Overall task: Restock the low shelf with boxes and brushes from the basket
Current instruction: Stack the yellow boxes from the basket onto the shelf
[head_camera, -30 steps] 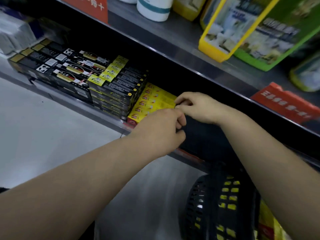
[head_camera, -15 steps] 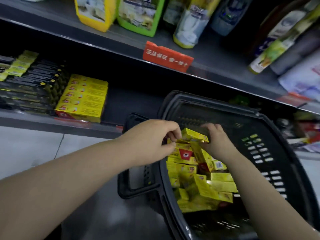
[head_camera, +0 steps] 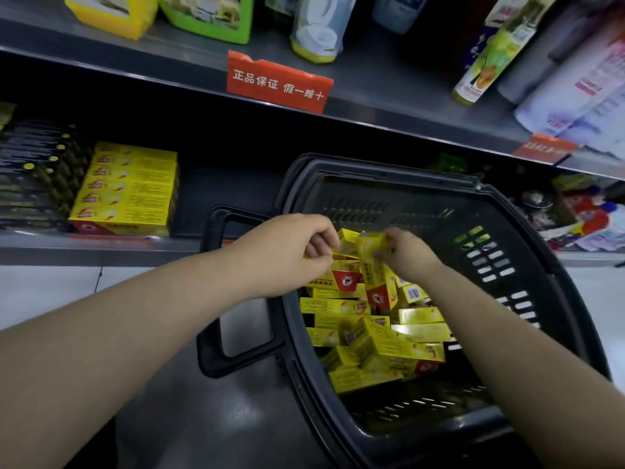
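Note:
A black plastic basket [head_camera: 527,265] stands on the floor in front of the low shelf [head_camera: 101,247], holding several loose yellow boxes [head_camera: 389,346]. My right hand [head_camera: 406,255] grips one yellow box [head_camera: 373,262] and lifts it on end above the pile. My left hand [head_camera: 291,252] pinches the edge of another yellow box [head_camera: 348,240] at the top of the pile. A stack of yellow boxes [head_camera: 128,187] sits on the low shelf at the left, beside dark boxes [head_camera: 33,170].
The upper shelf [head_camera: 372,93] carries bottles, packets and a red sign [head_camera: 277,81]. The basket's black handle [head_camera: 216,292] hangs down on its left side. Coloured goods [head_camera: 588,214] lie on the low shelf at the right. A white floor tile [head_camera: 44,292] shows below the shelf.
My hands left the yellow stack on the shelf and moved right into the basket. They took hold of boxes there, and my right hand raised one on end.

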`<state>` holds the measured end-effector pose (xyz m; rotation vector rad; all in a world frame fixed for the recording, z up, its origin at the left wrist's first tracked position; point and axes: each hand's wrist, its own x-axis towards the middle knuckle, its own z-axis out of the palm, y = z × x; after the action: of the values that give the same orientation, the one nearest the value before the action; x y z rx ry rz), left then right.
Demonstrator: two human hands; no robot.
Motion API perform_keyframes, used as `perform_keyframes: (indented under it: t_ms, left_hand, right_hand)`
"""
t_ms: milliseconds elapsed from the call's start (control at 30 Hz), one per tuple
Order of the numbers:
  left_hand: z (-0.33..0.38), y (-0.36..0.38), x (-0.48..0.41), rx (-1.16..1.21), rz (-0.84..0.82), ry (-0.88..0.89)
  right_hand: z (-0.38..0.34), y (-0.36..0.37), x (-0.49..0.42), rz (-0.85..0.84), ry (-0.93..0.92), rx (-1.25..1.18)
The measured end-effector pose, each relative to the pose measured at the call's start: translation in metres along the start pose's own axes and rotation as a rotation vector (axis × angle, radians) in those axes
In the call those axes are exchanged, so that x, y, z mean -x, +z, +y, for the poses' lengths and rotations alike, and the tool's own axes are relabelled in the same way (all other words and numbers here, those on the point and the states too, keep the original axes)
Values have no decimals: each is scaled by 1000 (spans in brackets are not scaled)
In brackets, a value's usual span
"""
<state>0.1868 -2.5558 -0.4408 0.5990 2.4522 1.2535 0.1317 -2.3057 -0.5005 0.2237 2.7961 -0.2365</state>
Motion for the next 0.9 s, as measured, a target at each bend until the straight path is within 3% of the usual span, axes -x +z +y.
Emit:
perform_keyframes:
  t_ms: [167,300,400,500,567,667,733,800,900]
  left_hand:
    - [11,7,-8,207,-51,-98]
    - [22,22,-6,471,-162,-156]
    - [22,33,-4,494,-106,-189]
    - [19,34,-5,641,-35,-283]
    - [16,31,-5,721,-31,-310]
    - [11,28,-2,794,-58,-314]
    - [10,27,-1,822,-76,-323]
    - [10,27,0,833,-80,-331]
    - [12,25,0,884,-75,-340]
  right_hand:
    - [-21,-62,57,24,-117,-478]
    - [-44,-63,98,43,-176,-850]
    - [-51,-57,106,102,-199,-905]
    - [-38,-61,101,-13,-194,-983]
    - [-21,-59,93,-153,-183,-818]
    - [8,-39,77,-464,-173,38]
    - [21,-16,71,-718,-120,401]
    - [25,7,67,-803,-134,511]
    - [23,29,59,-685,-264,577]
